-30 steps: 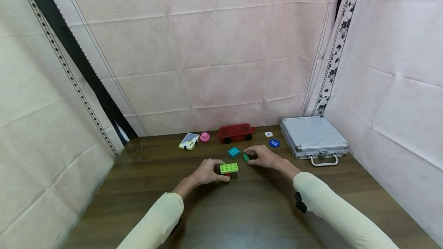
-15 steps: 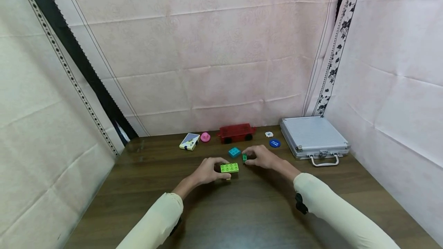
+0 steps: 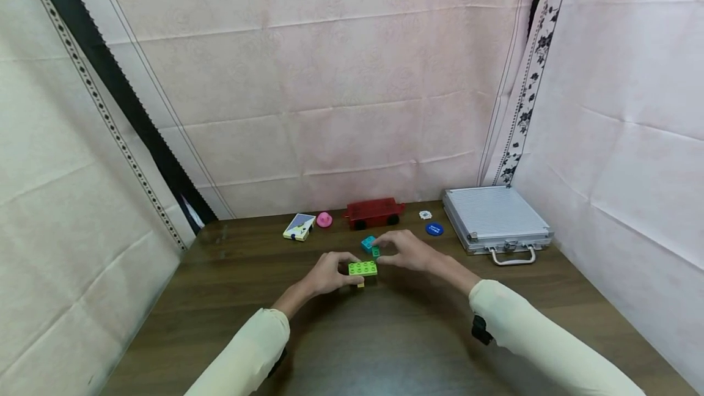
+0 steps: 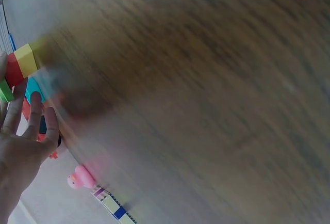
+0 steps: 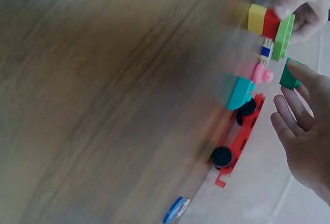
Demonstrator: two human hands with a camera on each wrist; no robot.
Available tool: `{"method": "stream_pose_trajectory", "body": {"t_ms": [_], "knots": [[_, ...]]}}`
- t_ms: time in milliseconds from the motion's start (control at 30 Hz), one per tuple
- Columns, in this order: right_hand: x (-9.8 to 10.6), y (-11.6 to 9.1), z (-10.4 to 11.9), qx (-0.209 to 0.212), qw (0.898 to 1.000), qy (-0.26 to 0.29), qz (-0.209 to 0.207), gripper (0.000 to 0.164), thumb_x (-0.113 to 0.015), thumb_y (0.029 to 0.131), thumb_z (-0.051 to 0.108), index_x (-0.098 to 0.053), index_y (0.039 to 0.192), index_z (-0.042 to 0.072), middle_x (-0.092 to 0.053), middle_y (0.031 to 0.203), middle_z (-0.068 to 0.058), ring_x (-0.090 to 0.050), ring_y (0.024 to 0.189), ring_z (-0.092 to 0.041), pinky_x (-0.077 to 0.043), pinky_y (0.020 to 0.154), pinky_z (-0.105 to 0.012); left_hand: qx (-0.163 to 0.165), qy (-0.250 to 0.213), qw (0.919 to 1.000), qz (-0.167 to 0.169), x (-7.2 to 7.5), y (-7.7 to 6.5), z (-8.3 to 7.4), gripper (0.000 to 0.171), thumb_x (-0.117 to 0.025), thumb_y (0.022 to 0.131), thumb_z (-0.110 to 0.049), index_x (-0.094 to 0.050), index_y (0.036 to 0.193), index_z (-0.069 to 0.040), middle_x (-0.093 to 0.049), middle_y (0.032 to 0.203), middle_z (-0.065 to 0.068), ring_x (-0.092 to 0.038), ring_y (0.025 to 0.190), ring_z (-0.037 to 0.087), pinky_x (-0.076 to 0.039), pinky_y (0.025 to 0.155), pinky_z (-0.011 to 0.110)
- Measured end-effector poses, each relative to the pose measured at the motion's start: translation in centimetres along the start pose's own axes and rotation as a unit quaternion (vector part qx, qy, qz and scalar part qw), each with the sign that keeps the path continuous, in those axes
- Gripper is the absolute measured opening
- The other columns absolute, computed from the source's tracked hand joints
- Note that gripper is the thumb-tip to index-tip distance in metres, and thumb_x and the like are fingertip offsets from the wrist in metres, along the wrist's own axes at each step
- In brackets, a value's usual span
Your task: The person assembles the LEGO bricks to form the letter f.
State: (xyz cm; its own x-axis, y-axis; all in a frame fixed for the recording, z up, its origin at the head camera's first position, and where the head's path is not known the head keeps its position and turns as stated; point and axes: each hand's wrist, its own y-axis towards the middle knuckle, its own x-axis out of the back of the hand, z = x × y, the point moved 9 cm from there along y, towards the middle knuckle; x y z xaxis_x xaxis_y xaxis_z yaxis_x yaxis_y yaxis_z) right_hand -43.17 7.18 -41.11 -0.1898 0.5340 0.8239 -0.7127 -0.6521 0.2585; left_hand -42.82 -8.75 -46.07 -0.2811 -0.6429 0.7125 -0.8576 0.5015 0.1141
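In the head view my left hand [image 3: 329,275] grips a small stack of toy bricks over the table. Its lime-green eight-stud brick [image 3: 362,268] is on top. The right wrist view shows a red brick [image 5: 271,24] under it and a yellow brick [image 5: 257,19] at the bottom, the left thumb touching the red one. My right hand [image 3: 406,250] pinches a small green brick [image 3: 376,252] between thumb and fingertips, held just beyond the stack and apart from it. A teal brick [image 3: 367,244] lies on the table behind the green one, partly covered by the right fingers.
Along the back edge are a small patterned box [image 3: 300,227], a pink rubber duck [image 3: 324,219] and a red wagon [image 3: 374,212] with black wheels. Farther right lie a white disc [image 3: 426,215], a blue disc [image 3: 434,229] and a silver case [image 3: 497,216]. Fabric walls surround the table.
My right hand has moved left with the green brick, bringing it closer to the stack. The left hand has stayed nearly in place; yellow rather than red now shows below its fingertips.
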Motion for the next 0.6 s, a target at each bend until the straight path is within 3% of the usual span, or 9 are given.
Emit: {"method": "stream_pose_trajectory", "body": {"t_ms": [333,600], "knots": [[-1.2,0.4,2.4,0.036,0.999,0.021,0.007,0.038,-0.079,0.094,0.013,-0.069,0.130,0.004,-0.072,0.124,-0.010,-0.068,0.115,-0.030,-0.056,0.095,-0.046,-0.002,0.007,1.0000,-0.002,0.2,0.2,0.1,0.031,-0.083,0.091,-0.029,-0.075,0.117,-0.014,-0.074,0.108,-0.003,-0.067,0.098,0.013,-0.056,0.087,0.035],[-2.6,0.6,2.9,0.034,0.998,0.043,0.020,0.036,-0.077,0.096,0.012,-0.069,0.130,0.003,-0.072,0.123,-0.007,-0.069,0.115,-0.024,-0.057,0.094,-0.040,0.002,0.007,1.0000,0.000,0.2,0.1,0.1,0.037,-0.084,0.090,-0.030,-0.074,0.121,-0.011,-0.073,0.110,-0.001,-0.066,0.102,0.015,-0.055,0.090,0.040]]}}
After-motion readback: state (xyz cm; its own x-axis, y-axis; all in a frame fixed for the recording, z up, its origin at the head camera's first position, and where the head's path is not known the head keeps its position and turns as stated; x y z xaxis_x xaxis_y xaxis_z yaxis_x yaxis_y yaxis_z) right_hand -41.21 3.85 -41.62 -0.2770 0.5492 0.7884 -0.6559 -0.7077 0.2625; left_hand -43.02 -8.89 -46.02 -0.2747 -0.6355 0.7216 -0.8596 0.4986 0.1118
